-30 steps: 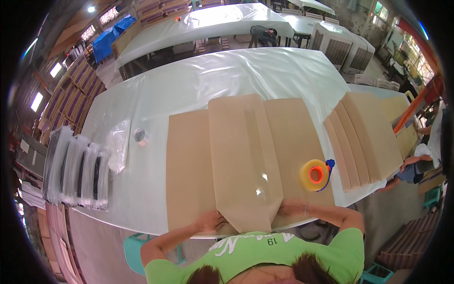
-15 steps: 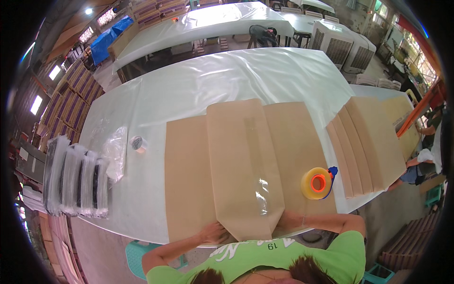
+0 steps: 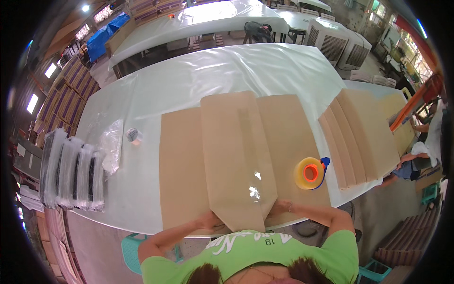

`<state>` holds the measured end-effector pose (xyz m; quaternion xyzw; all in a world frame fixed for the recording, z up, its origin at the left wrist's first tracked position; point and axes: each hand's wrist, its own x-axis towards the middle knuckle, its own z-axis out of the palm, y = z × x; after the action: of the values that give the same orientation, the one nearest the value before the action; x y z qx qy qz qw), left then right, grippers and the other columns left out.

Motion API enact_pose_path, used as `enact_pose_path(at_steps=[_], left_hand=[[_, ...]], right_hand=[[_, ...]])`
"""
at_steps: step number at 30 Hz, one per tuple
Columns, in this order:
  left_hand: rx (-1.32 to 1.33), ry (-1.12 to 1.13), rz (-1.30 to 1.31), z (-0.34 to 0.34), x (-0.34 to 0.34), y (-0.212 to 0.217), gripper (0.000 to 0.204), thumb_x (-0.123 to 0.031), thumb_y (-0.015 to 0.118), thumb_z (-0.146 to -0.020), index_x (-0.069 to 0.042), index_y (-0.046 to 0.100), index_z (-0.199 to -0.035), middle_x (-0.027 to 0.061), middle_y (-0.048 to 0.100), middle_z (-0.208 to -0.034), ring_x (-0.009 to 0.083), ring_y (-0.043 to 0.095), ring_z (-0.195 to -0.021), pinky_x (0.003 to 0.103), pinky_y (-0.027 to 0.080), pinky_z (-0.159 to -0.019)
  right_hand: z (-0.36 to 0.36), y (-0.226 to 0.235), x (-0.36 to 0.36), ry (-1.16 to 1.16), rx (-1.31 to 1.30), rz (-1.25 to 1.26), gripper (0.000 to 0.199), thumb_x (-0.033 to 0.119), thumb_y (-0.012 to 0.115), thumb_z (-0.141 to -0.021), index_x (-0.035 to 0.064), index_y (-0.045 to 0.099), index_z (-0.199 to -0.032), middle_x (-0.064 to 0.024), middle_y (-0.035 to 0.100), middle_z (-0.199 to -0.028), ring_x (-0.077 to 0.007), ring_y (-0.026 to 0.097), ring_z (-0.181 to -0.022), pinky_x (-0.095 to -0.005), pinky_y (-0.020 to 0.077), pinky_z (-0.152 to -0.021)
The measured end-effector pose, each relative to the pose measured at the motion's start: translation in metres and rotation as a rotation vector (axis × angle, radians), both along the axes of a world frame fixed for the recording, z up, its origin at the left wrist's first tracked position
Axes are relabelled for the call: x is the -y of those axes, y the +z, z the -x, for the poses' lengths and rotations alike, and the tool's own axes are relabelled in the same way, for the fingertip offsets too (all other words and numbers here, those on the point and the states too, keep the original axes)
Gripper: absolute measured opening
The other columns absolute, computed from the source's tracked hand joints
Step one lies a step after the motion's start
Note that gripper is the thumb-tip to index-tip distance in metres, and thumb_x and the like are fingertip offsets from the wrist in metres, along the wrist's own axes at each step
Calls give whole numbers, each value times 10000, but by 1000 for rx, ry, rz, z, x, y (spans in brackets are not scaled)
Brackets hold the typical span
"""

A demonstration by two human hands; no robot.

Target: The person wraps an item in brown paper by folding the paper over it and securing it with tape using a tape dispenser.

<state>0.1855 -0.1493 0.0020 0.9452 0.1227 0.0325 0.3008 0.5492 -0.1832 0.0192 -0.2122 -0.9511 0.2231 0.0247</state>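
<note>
A long folded brown paper sleeve [image 3: 231, 156] lies lengthwise before me, with a strip of clear tape down its right part. Its near end tapers between my hands, close to my shirt. My left hand [image 3: 211, 221] grips the slanted left edge, its fingertips partly hidden by the paper. At the opposite slanted edge, my right hand [image 3: 280, 208] holds the paper too, most of its fingers tucked out of sight. Flat brown paper [image 3: 182, 161] extends under the sleeve on both sides. A yellowish tape roll in a blue-edged dispenser [image 3: 309, 174] rests on its right part.
Plastic-wrapped packs [image 3: 73, 170] stand at the table's left edge, near a clear plastic bag [image 3: 112, 149] and a small tape roll [image 3: 134, 136]. Stacked brown sheets [image 3: 354, 137] lie right. Beyond them is another person's hand [image 3: 407, 158]. A green stool [image 3: 131, 253] stands below.
The whole scene sits slightly higher and further left in the picture. Both hands remain at the sleeve's tapered near end, the right one reaching slightly further around the edge.
</note>
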Motion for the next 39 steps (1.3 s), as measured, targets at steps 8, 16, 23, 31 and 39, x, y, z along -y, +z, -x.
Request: enact_pose_path(at_steps=[8,16,23,31,39], left_hand=[[-264,-243,168,19,-35,20,397,-344,498,-938,-63,602,-1199,167,533,-1297,350,476,-1213,434,387,-1035],[-193,-236,110,14,-20,26,423,-325,494,-928,-118,542,-1294,144,492,-1352,352,427,-1260,459,341,-1074],[-73,-351,165,6,-31,0,414,-342,484,-937,-153,546,-1300,140,459,-1385,351,405,-1282,476,329,-1077],[-21,-348,187,4,-30,-12,408,-350,470,-948,-175,541,-1309,124,438,-1411,337,380,-1309,490,310,-1085],[-47,-328,156,-1,-29,12,399,-321,441,-970,-181,522,-1335,108,430,-1425,321,388,-1308,472,290,-1109]], right_hand=[[-10,2,1,29,33,42,328,272,528,-902,74,627,-1143,-129,580,-1239,-320,541,-1139,-402,423,-1000],[0,-5,-1,49,27,92,336,281,527,-904,72,624,-1149,-131,581,-1236,-320,541,-1138,-404,421,-1000],[2,-4,2,38,8,105,343,288,527,-906,71,622,-1154,-133,582,-1234,-320,542,-1137,-407,419,-1001],[8,-6,-3,43,-14,125,352,297,526,-908,70,619,-1159,-136,583,-1232,-321,542,-1136,-409,417,-1001],[20,-10,0,59,-33,136,360,306,525,-910,68,616,-1165,-138,584,-1230,-321,542,-1135,-412,415,-1002]])
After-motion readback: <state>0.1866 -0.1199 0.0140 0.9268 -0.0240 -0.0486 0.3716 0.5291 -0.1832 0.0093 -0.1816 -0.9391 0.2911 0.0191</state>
